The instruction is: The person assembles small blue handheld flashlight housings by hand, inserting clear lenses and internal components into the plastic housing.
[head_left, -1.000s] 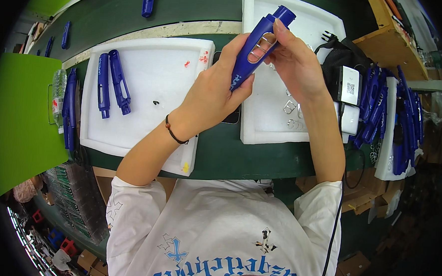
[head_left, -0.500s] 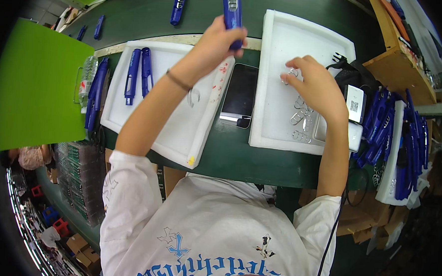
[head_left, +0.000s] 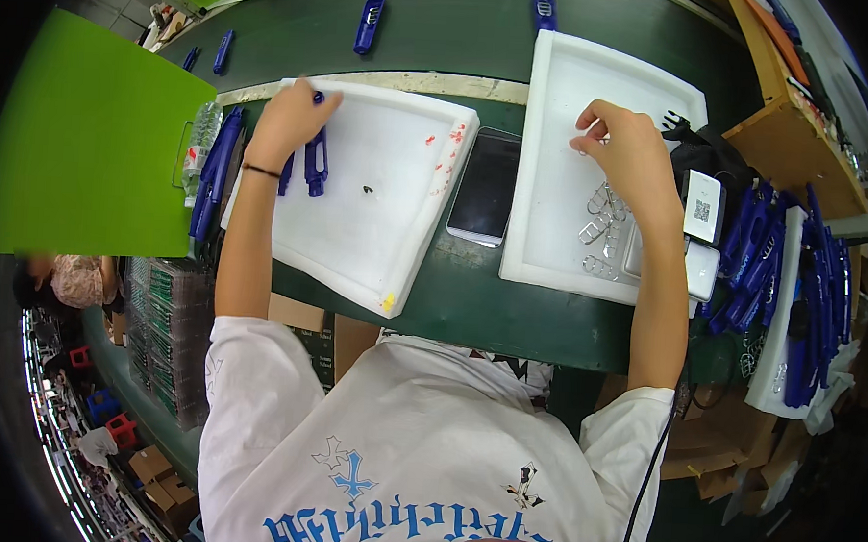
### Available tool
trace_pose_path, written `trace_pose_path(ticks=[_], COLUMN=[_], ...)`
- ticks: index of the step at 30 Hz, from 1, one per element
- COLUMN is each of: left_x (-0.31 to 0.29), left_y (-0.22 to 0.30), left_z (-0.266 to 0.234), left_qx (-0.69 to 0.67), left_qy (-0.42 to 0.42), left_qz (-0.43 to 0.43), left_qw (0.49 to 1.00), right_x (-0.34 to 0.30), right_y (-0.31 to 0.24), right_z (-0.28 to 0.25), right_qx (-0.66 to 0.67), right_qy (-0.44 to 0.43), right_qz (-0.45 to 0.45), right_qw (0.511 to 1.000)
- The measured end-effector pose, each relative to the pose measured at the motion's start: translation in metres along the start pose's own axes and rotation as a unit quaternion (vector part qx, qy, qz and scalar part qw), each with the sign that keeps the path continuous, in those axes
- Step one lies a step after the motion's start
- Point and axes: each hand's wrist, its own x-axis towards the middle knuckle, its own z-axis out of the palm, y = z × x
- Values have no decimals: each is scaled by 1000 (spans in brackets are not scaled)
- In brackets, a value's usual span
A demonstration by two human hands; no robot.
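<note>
My left hand (head_left: 297, 119) is closed about the upper end of a slotted blue plastic casing (head_left: 316, 167) in the left white foam tray (head_left: 356, 257). A second blue casing beside it is mostly hidden by the hand and wrist. Over the right white foam tray (head_left: 543, 257), my right hand (head_left: 625, 144) pinches a small shiny metal clip (head_left: 605, 139), partly hidden by the fingers. Several bent metal clips (head_left: 603, 221) lie in that tray below the hand. A finished-looking blue plastic piece (head_left: 544, 9) lies on the green table beyond the right tray.
A black phone (head_left: 484, 187) lies between the trays. More blue pieces (head_left: 369, 24) lie at the back. A plastic bottle (head_left: 202, 146) stands by the green panel (head_left: 97, 145) at left. At right are a black bag (head_left: 705, 153), white boxes and blue casings (head_left: 749, 248).
My left hand has let go of the blue piece at the back and moved left and nearer, to the casings in the left tray. My right hand stays over its tray. The view has shifted slightly.
</note>
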Motion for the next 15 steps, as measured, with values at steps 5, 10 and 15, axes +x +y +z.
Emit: trace_pose_path(ticks=[5, 10, 15], left_x=[-29, -48, -84], left_y=[-16, -5, 60], left_z=[20, 26, 9], left_qx=[-21, -265, -364], left_qy=[-49, -81, -81], left_qz=[-18, 37, 174], left_qw=[998, 960, 911], right_x=[1, -2, -18], right_y=[-11, -28, -47], right_z=[5, 6, 14], right_qx=[234, 381, 511], right_qy=[28, -36, -100], right_qz=[-2, -83, -135], right_qw=[972, 920, 843])
